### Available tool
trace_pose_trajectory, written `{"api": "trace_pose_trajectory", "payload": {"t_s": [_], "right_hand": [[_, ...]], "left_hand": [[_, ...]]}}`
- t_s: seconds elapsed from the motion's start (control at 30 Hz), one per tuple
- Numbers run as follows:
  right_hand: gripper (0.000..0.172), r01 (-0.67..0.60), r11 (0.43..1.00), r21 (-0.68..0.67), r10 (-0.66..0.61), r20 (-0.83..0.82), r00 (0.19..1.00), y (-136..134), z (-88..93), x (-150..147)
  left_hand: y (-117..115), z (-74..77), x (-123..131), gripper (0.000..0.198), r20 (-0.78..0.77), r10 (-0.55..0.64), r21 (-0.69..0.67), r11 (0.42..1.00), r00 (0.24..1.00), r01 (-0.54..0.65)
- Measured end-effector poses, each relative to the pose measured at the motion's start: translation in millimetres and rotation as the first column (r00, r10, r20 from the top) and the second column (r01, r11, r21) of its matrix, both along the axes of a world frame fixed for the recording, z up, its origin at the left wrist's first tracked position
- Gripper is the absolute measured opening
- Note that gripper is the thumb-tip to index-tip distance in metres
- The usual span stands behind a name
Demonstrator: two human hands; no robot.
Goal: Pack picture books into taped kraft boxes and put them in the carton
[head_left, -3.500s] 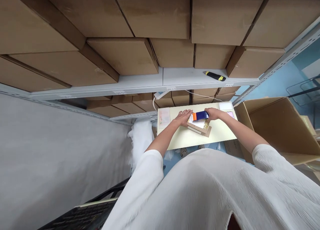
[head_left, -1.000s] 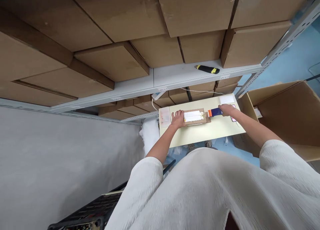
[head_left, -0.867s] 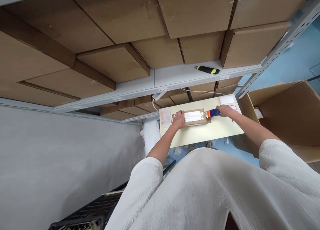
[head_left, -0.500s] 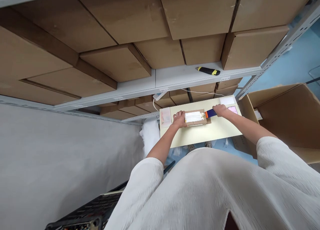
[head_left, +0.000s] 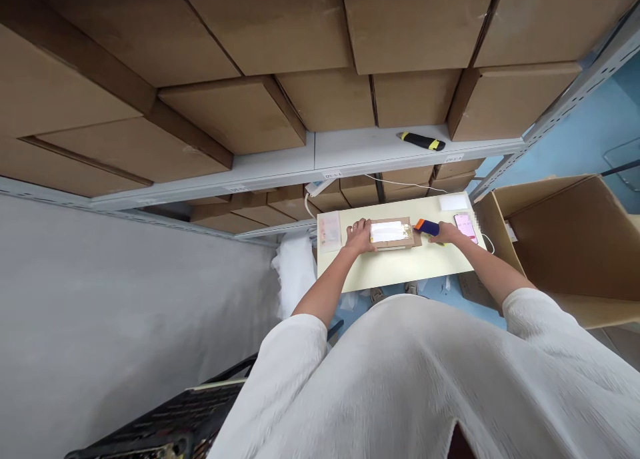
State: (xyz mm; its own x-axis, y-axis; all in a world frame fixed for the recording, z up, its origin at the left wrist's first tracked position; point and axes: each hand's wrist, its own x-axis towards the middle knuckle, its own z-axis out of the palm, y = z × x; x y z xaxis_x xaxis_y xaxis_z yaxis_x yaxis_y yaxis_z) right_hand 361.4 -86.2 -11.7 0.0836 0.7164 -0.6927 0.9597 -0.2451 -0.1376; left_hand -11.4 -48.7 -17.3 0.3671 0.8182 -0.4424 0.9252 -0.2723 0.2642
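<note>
A small brown cardboard box (head_left: 395, 244) with a bright white top lies on the pale yellow tabletop (head_left: 380, 269). My left hand (head_left: 359, 236) is closed over the left end of this box, fingers on its far side. At the opposite end, my right hand (head_left: 447, 232) grips a blue-and-orange box cutter (head_left: 429, 228). Its orange front points at the box's right edge, near a brown flap. How far the blade reaches, and whether it touches the cardboard, I cannot make out.
A lit phone (head_left: 465, 227) lies right of my right hand, a white pad (head_left: 453, 202) behind it. A clear tray (head_left: 329, 231) sits at the table's left end. Shelves of cartons (head_left: 415, 99) hang over the far side, with a black-and-yellow utility knife (head_left: 423, 141). A large open carton (head_left: 570, 239) stands right.
The box cutter has tilted, its orange front now higher, and my right hand has shifted slightly right and down. My left hand stays on the box. The phone shows more fully.
</note>
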Motion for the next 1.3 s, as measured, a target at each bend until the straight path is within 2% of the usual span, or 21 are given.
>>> {"api": "trace_pose_trajectory", "payload": {"t_s": [0.1, 0.2, 0.33, 0.47, 0.63, 0.83, 0.93, 1.03, 1.13, 1.23, 1.3], "right_hand": [[0.068, 0.228, 0.972, -0.06, -0.235, -0.138, 0.962, -11, -8.9, 20], [0.067, 0.321, 0.946, -0.037, -0.323, -0.138, 0.936, -22, -14.6, 27], [0.053, 0.277, 0.959, 0.06, -0.273, -0.066, 0.96, -32, -17.3, 19], [0.05, 0.23, 0.959, 0.166, -0.243, 0.058, 0.968, -39, -16.2, 0], [0.045, 0.111, 0.98, 0.166, -0.146, 0.214, 0.966, -44, -15.9, -22], [0.045, 0.046, 0.989, 0.139, -0.076, 0.225, 0.971, -53, -18.4, -27], [0.047, 0.073, 0.978, 0.197, -0.114, 0.209, 0.971, -49, -13.0, -34], [0.054, 0.099, 0.929, 0.356, -0.157, 0.137, 0.978, -33, -3.3, -60], [0.068, 0.081, 0.877, 0.473, -0.131, 0.075, 0.989, -13, 3.7, -105], [0.084, 0.104, 0.881, 0.461, -0.161, 0.087, 0.983, 0, 2.4, -148], [0.088, 0.103, 0.9, 0.423, -0.162, 0.107, 0.981, 3, -1.7, -163]], "left_hand": [[0, -1.1, 0, 0.131, 0.006, 0.009, -0.005, 1.0, 1.0, -0.009], [0, -1.7, 0, 0.131, 0.013, 0.003, 0.004, 1.0, 1.0, -0.003], [-2, -1.7, -1, 0.13, 0.008, -0.001, 0.015, 1.0, 1.0, 0.001], [-6, -1.1, -1, 0.125, 0.009, -0.008, 0.022, 1.0, 1.0, 0.007], [-18, -1.3, -5, 0.121, 0.044, 0.016, 0.026, 1.0, 0.999, -0.017], [-34, -5.3, -14, 0.08, 0.101, 0.026, 0.116, 0.993, 0.995, -0.038], [-37, -9.0, -19, 0.072, 0.134, 0.092, 0.134, 0.985, 0.987, -0.11], [-30, -12.4, -14, 0.073, 0.162, 0.206, 0.135, 0.964, 0.965, -0.228], [-18, -15.5, 4, 0.079, 0.183, 0.285, 0.144, 0.939, 0.941, -0.313], [-11, -19.5, 25, 0.088, 0.171, 0.333, 0.146, 0.922, 0.927, -0.358], [-10, -22.6, 31, 0.091, 0.146, 0.34, 0.139, 0.923, 0.929, -0.36]]}}
